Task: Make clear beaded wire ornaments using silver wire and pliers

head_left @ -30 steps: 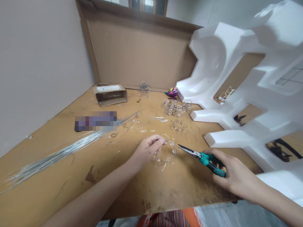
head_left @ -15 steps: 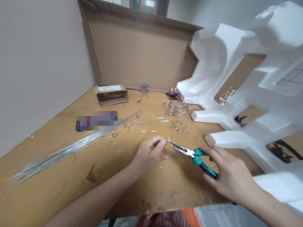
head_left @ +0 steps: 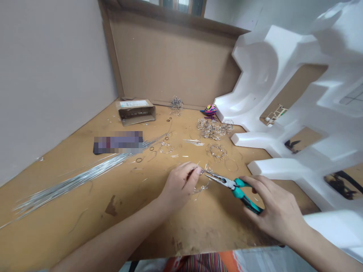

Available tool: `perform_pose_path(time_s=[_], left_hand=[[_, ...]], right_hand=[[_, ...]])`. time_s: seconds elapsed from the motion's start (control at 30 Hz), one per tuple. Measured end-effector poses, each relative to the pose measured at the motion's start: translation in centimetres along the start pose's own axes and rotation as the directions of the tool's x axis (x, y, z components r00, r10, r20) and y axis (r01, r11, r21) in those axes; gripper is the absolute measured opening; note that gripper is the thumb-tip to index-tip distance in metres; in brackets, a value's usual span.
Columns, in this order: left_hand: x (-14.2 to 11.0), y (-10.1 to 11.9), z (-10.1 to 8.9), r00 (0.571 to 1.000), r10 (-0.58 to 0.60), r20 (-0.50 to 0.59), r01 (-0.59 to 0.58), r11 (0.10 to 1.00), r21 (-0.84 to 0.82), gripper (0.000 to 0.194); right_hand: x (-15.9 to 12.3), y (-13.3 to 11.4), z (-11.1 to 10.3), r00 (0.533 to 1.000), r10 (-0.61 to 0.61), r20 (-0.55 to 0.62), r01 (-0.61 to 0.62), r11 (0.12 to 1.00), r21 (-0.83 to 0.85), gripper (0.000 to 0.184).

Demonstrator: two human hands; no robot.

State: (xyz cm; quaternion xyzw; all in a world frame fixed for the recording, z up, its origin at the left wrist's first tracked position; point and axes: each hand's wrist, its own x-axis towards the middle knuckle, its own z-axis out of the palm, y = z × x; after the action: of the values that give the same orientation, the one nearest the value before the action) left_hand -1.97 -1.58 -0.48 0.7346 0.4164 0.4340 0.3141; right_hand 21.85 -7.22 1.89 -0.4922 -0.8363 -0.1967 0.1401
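The person's left hand (head_left: pixel 180 185) hung just above the tan wooden counter (head_left: pixel 85 215), its fingers (head_left: pixel 190 174) pressed together and clamped on the end of a ring of looped silver wire (head_left: pixel 202 182). The ring sat at the fingertips, with its lower part close to the counter. The right hand (head_left: pixel 279 211) wrapped its fingers (head_left: pixel 256 182) around the handles of teal-handled needle-nose pliers (head_left: pixel 236 190), whose thin steel tips reached in beside the left fingertips. The tips sat at the ring, though whether they gripped the wire was too small to tell.

Beyond the hands lay two heaps of similar linked silver wire rings (head_left: pixel 211 128) and (head_left: pixel 217 152). A long bundle of straight silver wire (head_left: pixel 73 180) stretched across the left of the counter, with small dark rubber rings (head_left: pixel 138 159) scattered near its tip. Further back stood an open cardboard box (head_left: pixel 136 112) and a small pink, yellow and blue egg-shaped ornament (head_left: pixel 210 110). A heavily pixelated object (head_left: pixel 117 142) lay beside the wire, and large white moulded foam packaging (head_left: pixel 272 75) rose along the right.
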Motion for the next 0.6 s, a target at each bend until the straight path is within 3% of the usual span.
perform_pose_path(time_s=[0.33, 0.6], left_hand=[[0.2, 0.5, 0.0, 0.968, -0.234, 0.091, 0.249, 0.943, -0.219, 0.033], [0.2, 0.4, -0.1, 0.959, -0.255, 0.124, 0.278, 0.931, -0.237, 0.034]], right_hand=[[1.1, -0.1, -0.5, 0.998, -0.048, -0.036, 0.043, 0.99, -0.132, 0.034], [0.7, -0.2, -0.4, 1.0, -0.013, 0.014, 0.013, 0.999, -0.036, 0.037]])
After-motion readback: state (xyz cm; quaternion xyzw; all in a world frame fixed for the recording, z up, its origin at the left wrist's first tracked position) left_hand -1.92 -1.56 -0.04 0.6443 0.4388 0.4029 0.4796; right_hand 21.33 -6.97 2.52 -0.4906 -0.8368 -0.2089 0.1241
